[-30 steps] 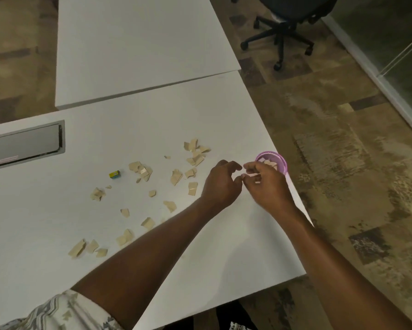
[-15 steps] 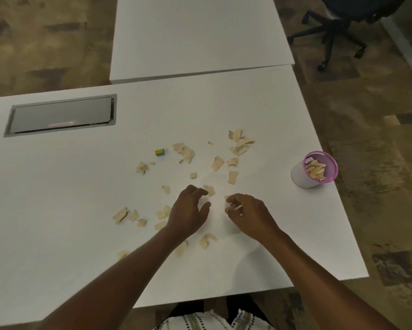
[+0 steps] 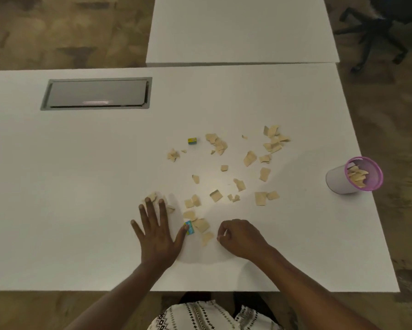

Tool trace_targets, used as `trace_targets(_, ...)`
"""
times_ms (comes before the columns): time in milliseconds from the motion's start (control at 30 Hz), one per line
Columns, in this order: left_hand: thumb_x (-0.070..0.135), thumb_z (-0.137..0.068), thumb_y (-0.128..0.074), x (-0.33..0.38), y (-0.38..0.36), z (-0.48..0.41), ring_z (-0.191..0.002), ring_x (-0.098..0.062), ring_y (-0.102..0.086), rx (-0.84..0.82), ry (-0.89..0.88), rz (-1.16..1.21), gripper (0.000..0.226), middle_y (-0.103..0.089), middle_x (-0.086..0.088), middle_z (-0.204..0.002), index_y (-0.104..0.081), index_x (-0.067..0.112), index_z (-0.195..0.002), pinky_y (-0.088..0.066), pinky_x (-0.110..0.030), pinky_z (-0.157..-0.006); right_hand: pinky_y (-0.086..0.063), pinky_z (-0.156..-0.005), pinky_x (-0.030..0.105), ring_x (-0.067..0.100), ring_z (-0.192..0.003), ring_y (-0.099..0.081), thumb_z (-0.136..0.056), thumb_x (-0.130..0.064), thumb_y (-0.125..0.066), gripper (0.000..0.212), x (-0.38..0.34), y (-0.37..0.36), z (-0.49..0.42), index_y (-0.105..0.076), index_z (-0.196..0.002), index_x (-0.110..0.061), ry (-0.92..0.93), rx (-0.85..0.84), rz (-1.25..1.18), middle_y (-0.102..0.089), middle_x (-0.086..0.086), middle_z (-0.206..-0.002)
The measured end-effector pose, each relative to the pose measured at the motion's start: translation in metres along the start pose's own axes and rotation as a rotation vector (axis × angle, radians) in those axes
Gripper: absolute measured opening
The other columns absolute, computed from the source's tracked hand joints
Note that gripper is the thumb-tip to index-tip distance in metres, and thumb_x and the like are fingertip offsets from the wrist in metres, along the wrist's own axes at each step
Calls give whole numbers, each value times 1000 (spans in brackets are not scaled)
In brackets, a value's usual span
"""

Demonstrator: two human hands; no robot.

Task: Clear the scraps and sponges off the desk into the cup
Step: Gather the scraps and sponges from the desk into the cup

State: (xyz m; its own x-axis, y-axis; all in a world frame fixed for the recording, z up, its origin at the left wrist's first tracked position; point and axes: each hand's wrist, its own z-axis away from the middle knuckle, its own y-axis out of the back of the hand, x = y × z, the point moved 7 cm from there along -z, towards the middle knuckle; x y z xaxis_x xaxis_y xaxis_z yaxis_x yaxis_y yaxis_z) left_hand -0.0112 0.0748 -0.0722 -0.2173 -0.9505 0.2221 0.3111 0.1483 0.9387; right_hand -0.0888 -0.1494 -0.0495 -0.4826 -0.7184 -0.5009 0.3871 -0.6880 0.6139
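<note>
Facing the white desk (image 3: 81,198), we lay our left hand (image 3: 156,232) flat, fingers spread; our right hand (image 3: 242,236) curls, its hold unclear. The pink-rimmed cup (image 3: 338,182) stands far right; scraps (image 3: 261,198) lie scattered mid-desk. Our left thumb touches a blue sponge (image 3: 189,227), its print unreadable.

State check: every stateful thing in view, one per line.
cup: upright, partly filled with scraps
desk scraps: loose, scattered
yellow sponge: lying untouched
blue sponge: on desk, beside left thumb tip
left hand: flat, fingers spread, fingertips on desk scraps
right hand: fingers curled; contents unclear
desk hatch: closed
</note>
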Motion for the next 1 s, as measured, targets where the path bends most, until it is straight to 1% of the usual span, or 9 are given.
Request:
trace_targets(100, 78, -89, -25, -13, -14, 11, -155, -39, 9, -29, 26, 22, 99, 14, -14, -168, -2, 15, -162, -13, -70, -118, -52, -75, 29, 14, -86, -62, -88, -37, -57, 17, -3, -8, -7, -69, -93, -26, -13, -7, 31, -68, -7, -92)
trace_targets(233, 74, -91, -33, -2, -23, 12, -154, -38, 14, -39, -65, 73, 97, 17, -15, -167, 2, 16, -161, -10, -63, -122, -54, -75, 33, 18, -87, -64, -86, -34, -56, 18, -10, -9, -18, -70, -91, -24, -26, 39, -3, -69, -4, -90)
trace_targets(400, 69, -94, -36, 18, -27, -5, -153, -41, 15, -42, -91, 72, 94, 17, -20, -166, -2, 12, -161, -7, -61, -123, -49, -75, 28, 20, -89, -64, -87, -22, -57, 17, -22, 4, -32, -72, -96, -19, 12, 110, -104, -70, 3, -96)
trace_targets(567, 64, -97, -39, 39, -23, -26, -155, -33, 13, -58, -257, 74, 91, 14, -15, -168, 1, 13, -161, -8, -57, -125, -50, -76, 29, 17, -91, -61, -87, -21, -64, 19, -31, 23, -43, -68, -106, -22, 110, 246, -133, -63, 0, -98)
trace_targets(700, 62, -96, -38, 41, -1, -35, -156, -33, 7, -1, -384, 90, 89, 5, -15, -169, -5, 12, -161, -8, -57, -125, -50, -88, 37, 24, -116, -51, -84, -30, -68, 45, -38, 33, -40, -58, -127, -23, 241, 369, 77, -54, 3, -126)
trace_targets(767, 59, -94, -41, 30, 12, -43, -156, -32, 6, 20, -433, 128, 89, 2, -13, -169, -7, 13, -162, -6, -55, -125, -41, -105, 44, 30, -137, -36, -83, -33, -69, 64, -41, 28, -42, -46, -142, -25, 274, 296, 155, -39, 8, -150)
trace_targets(833, 59, -92, -41, 17, 20, -55, -157, -29, 8, -18, -476, 134, 89, 5, -9, -170, -5, 18, -162, -5, -55, -125, -26, -117, 49, 34, -149, -13, -84, -31, -66, 77, -44, 15, -47, -30, -153, -30, 278, 149, 210, -15, 7, -164)
trace_targets(900, 59, -88, -41, 7, 22, -70, -156, -26, 10, -112, -529, 88, 91, 10, -5, -170, -1, 24, -162, -7, -57, -125, -17, -121, 51, 33, -152, 1, -85, -23, -61, 83, -51, 3, -51, -19, -156, -35, 295, 24, 283, 0, 1, -166)
trace_targets(1000, 57, -82, -42, 2, 19, -82, -156, -24, 12, -259, -636, -21, 96, 13, -3, -169, 2, 28, -161, -5, -54, -126, -12, -121, 51, 32, -152, 8, -82, -11, -56, 89, -61, -8, -58, -16, -156, -38, 327, -51, 408, 7, -3, -166)
